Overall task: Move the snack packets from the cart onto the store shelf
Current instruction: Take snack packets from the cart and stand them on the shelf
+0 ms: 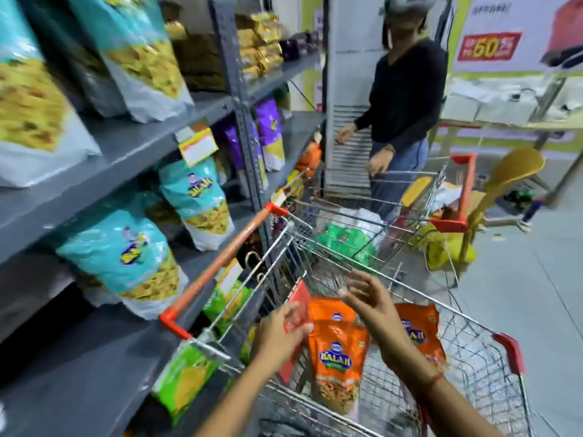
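Two orange snack packets stand in the wire cart (482, 367) in front of me: one (337, 361) in the middle, another (421, 329) partly hidden behind my right forearm. My left hand (280, 332) hovers over the cart's left side, fingers apart, holding nothing, just left of the middle packet. Above the packets, my right hand (367, 298) is spread open and empty. The grey store shelf (132, 152) runs along the left, holding teal packets (126, 257) and green packets (186, 376) lower down.
A second cart (441, 197) with green and white packets stands beyond mine. A person in a dark top (403, 99) stands behind it, near a white cabinet. A yellow chair (511, 175) and open floor lie to the right.
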Demonstrator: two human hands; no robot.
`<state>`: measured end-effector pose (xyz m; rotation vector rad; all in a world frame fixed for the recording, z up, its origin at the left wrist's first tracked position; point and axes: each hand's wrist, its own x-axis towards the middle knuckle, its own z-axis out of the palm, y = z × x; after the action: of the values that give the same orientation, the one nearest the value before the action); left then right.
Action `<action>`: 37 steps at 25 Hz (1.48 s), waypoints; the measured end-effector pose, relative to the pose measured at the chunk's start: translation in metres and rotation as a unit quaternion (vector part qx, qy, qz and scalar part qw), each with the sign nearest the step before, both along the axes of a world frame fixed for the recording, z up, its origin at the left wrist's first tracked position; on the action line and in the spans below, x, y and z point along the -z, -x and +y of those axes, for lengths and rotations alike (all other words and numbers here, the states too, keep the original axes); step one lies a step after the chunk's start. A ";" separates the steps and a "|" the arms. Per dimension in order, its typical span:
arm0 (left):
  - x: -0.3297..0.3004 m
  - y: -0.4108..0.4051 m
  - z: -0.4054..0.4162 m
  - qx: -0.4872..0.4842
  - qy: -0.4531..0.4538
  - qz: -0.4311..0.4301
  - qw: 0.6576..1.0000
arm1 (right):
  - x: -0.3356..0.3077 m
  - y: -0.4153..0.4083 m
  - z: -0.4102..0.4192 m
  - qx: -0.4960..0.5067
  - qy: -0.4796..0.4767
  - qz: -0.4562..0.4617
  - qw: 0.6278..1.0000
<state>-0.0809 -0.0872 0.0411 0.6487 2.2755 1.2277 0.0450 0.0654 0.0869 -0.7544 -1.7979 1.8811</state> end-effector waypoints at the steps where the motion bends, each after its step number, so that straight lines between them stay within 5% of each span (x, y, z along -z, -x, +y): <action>1: 0.029 0.006 0.015 0.030 0.046 -0.030 0.998 | 0.035 -0.003 0.018 0.004 0.015 -0.046 0.999; 5: 0.134 0.035 0.064 0.128 0.213 -0.161 0.955 | 0.181 -0.015 0.073 0.018 0.099 -0.239 0.966; 9: 0.201 0.041 0.086 0.206 0.347 -0.207 0.891 | 0.287 -0.024 0.080 -0.119 0.112 -0.385 0.908; 13: 0.247 0.026 0.099 0.174 0.389 -0.294 0.856 | 0.354 -0.022 0.072 -0.258 0.105 -0.411 0.868; 18: 0.269 0.017 0.096 0.098 0.340 -0.380 0.855 | 0.384 -0.022 0.068 -0.260 0.073 -0.402 0.875; 21: 0.263 0.021 0.098 0.094 0.331 -0.418 0.841 | 0.376 -0.027 0.071 -0.223 0.125 -0.391 0.884; 25: 0.237 0.036 0.097 0.126 0.336 -0.368 0.858 | 0.343 -0.028 0.085 -0.196 0.149 -0.350 0.904; 31: 0.115 0.045 0.080 0.103 0.024 -0.217 0.971 | 0.217 -0.013 0.084 -0.095 0.054 -0.212 0.971; 37: -0.111 0.039 -0.026 0.020 -0.234 -0.015 0.972 | 0.007 0.040 -0.007 -0.102 -0.066 0.063 0.991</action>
<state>-0.1195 -0.1135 0.1522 0.8246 1.9430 1.7602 0.0048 0.0586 0.0801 -0.4073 -1.9577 1.8643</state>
